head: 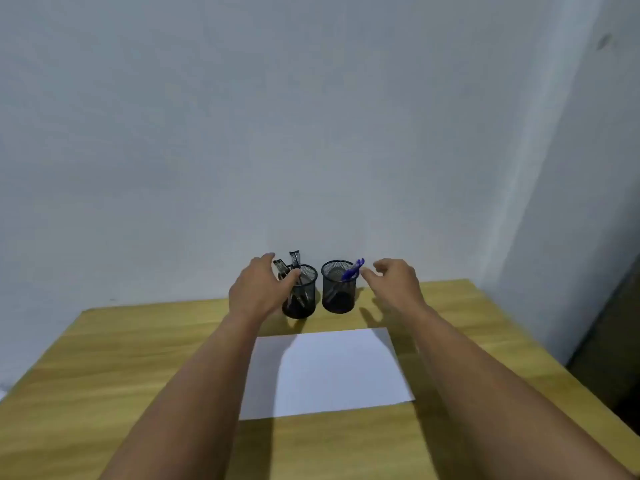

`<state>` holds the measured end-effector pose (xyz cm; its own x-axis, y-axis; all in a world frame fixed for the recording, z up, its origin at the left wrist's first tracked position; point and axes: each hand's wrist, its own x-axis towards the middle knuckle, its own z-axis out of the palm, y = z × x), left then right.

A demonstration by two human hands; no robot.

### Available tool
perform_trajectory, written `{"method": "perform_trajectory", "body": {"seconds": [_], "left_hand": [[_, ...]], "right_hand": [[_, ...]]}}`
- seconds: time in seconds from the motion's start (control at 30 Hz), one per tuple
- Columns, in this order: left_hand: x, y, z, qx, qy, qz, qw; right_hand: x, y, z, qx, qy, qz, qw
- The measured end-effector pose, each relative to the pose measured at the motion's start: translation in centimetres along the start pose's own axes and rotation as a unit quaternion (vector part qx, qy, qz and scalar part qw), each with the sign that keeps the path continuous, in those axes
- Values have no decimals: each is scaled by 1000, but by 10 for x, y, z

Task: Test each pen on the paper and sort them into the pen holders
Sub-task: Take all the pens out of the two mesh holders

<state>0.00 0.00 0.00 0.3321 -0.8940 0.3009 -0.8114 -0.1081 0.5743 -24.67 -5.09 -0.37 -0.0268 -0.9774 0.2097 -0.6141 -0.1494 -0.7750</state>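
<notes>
White paper [325, 370], two black mesh holders, left hand [258, 289] and right hand [394, 284] loosely spread, blue pen [352, 270]

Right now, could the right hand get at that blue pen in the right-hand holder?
Probably yes. The right hand hovers just beside the blue pen, whose top sticks out over the rim of the right mesh holder on the hand's side. Nothing lies between the fingertips and the pen.

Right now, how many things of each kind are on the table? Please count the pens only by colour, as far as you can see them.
Mesh pen holders: 2
Paper sheets: 1
Blue pens: 1
Dark pens: at least 2, blurred
Total: at least 6
</notes>
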Motion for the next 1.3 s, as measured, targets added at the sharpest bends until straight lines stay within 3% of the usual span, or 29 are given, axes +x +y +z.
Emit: {"method": "perform_trajectory", "body": {"seconds": [0.1,0.2,0.43,0.6,1.3], "left_hand": [[22,-10,28,-120,22,-85,989],[41,-16,48,-178,-3,-144,973],[82,-24,73,-319,-55,-156,933],[103,-31,82,-328,-83,-141,930],[100,-14,85,-321,-18,-67,945]], "right_hand": [[29,13,25,52,22,32,998],[47,19,48,82,30,62,994],[77,33,77,93,68,61,991],[78,28,81,129,88,50,986],[83,12,90,145,97,42,984]]}}
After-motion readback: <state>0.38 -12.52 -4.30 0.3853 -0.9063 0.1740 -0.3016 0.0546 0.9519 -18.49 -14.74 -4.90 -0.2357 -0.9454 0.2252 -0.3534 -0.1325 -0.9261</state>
